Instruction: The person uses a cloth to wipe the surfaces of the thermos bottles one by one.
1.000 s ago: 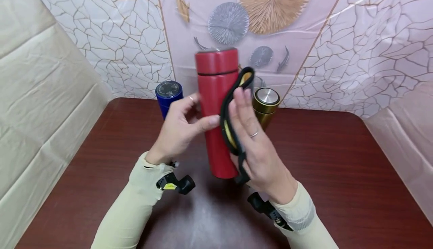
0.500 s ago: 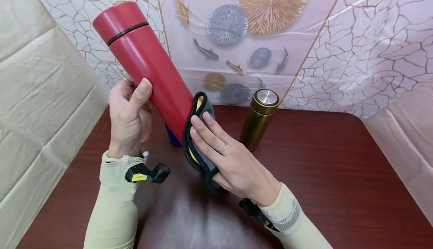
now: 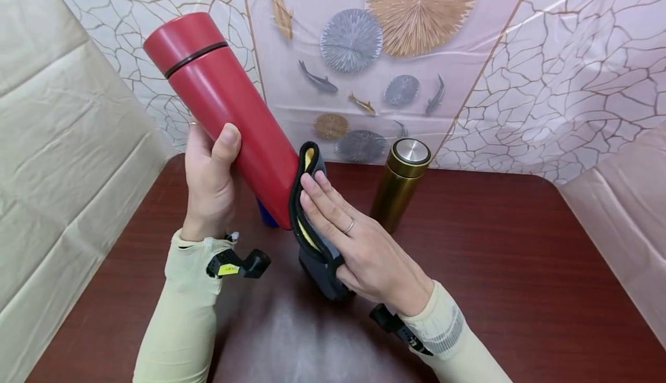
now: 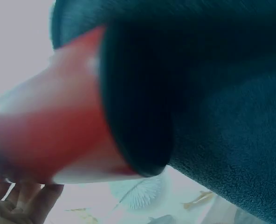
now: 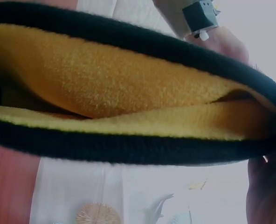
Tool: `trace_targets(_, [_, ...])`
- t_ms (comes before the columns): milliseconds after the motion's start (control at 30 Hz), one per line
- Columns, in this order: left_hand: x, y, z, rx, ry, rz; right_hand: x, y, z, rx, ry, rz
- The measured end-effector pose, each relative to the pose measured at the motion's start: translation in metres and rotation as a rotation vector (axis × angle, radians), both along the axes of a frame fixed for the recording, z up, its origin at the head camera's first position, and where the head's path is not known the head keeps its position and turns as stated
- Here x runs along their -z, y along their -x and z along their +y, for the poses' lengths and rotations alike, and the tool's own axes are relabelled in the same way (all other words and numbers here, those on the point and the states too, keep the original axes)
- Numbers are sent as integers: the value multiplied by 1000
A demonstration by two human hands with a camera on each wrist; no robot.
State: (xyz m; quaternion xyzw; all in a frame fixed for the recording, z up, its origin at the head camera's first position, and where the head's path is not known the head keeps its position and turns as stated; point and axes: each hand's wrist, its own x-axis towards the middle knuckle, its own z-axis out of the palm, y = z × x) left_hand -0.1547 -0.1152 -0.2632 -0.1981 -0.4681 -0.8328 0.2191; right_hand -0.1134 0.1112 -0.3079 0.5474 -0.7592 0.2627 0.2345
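Tilted up to the left, a red thermos bottle (image 3: 234,117) is in the grip of my left hand (image 3: 210,180), thumb across its near side. My right hand (image 3: 364,250) has the fingers stretched along a folded grey cloth (image 3: 318,276), its thumb on the cloth's near edge. In the head view the cloth, black-hemmed with a yellow inside (image 5: 119,84), lies against the bottle's lower end. The left wrist view has the bottle's dark base (image 4: 138,116) close to the cloth (image 4: 231,130). The bottle's far side is hidden.
A gold thermos (image 3: 396,192) with a silver lid stands to the right, behind my right hand. Most of a blue thermos (image 3: 267,215) is hidden behind the red one. Patterned sheets (image 3: 333,99) enclose the dark red table (image 3: 510,267).
The red bottle went from nearly upright at the middle to a tilt toward the left. The cloth moved left and down to its lower end. Lately both hands shifted only slightly.
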Motion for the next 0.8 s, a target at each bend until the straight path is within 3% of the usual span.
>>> trace_targets(67, [-1,-1,1,10,-7,16,-1,-1,0,-3,6,6])
trace_targets(267, [-5,0,8,158,-37,70,0,-6,-2,2,-6,47])
trace_targets(467, [-5,-2,8,183,-18,32,-2,-6,-3,20,-24,86])
trace_targets(700, [-7,-5,1,474,-110,125,-7,-3,5,34,-2,51])
trace_targets(800, [-5,-6,-3,492,-63,193,-9,-3,7,22,29,34])
